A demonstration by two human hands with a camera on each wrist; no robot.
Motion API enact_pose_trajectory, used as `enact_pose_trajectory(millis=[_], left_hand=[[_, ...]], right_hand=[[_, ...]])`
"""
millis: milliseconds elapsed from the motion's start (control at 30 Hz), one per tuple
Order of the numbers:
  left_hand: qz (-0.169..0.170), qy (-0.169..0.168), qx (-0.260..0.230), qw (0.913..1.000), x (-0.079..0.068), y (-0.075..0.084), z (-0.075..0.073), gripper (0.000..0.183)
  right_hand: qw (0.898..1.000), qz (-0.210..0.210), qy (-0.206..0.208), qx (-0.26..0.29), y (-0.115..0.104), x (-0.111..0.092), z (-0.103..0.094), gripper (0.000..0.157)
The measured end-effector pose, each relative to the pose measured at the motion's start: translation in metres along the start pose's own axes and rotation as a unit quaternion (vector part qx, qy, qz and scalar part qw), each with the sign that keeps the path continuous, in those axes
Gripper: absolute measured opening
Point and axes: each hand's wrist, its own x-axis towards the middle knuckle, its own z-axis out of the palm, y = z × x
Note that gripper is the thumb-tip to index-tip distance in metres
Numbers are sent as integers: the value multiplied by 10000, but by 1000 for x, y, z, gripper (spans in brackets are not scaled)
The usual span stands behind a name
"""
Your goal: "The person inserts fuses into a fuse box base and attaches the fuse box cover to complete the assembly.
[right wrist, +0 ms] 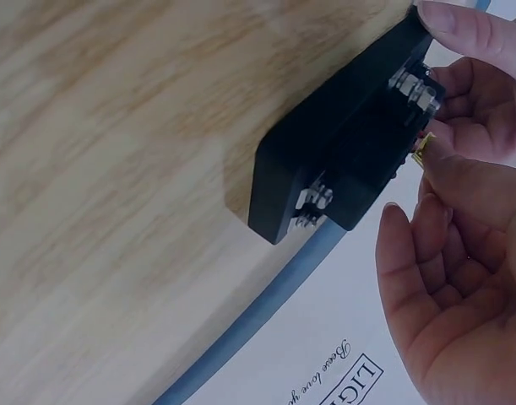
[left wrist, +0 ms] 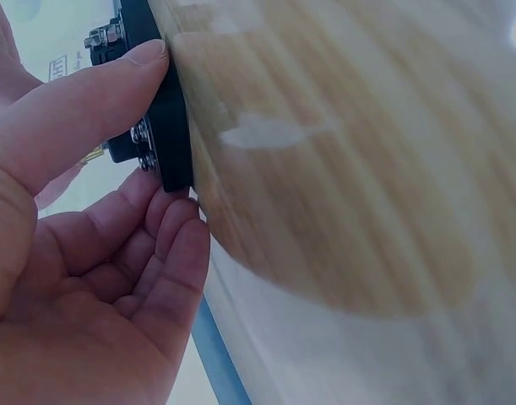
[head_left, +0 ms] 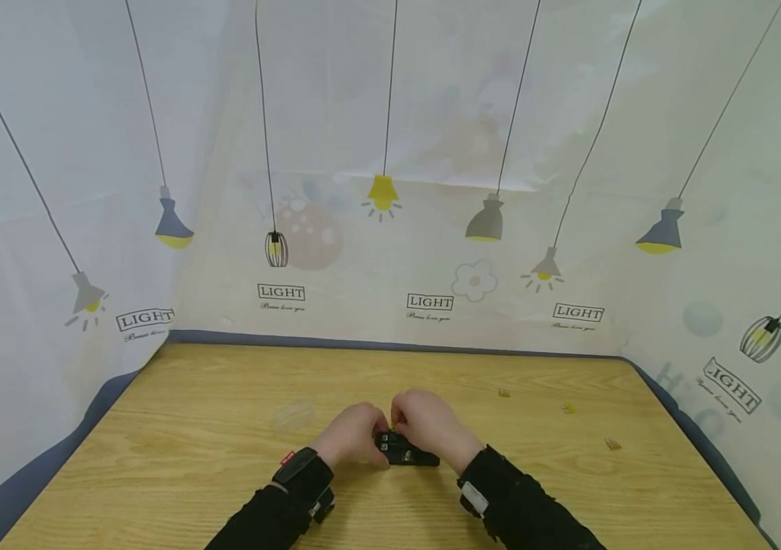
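A black plastic block [head_left: 417,457] with metal screw terminals lies on the wooden table in front of me. My left hand [head_left: 356,432] grips its left end, the thumb across the edge and the other fingers curled by the end in the left wrist view. My right hand [head_left: 430,425] is at the block's far side. Between its thumb and finger it pinches a small yellow piece [right wrist: 423,150] against the block's side. The fingertips cover part of that piece, and its exact kind cannot be told. Pairs of screws with nuts [right wrist: 315,201] stand out from the block.
Two small orange-brown bits [head_left: 504,393] [head_left: 613,444] and a small yellow-green bit [head_left: 569,409] lie on the table to the right. A clear, flat patch [head_left: 294,416] shows left of my hands. A lamp-printed sheet [head_left: 356,305] surrounds the table's back and sides.
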Motion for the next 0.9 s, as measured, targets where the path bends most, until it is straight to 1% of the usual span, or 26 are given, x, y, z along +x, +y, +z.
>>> enact_pose_trajectory(millis=[300,633,900], left_hand=[[72,14,25,10000,0,0,0,31],[30,15,-28,10000,3,-2,2,32],[102,54,3,9999,2,-2,1,32]], right_hand=[[9996,-142,44,-245,2,-1,5,10],[9998,-83,12,-161,2,0,4,15],[9999,-34,46,-151,2,2,6,19]])
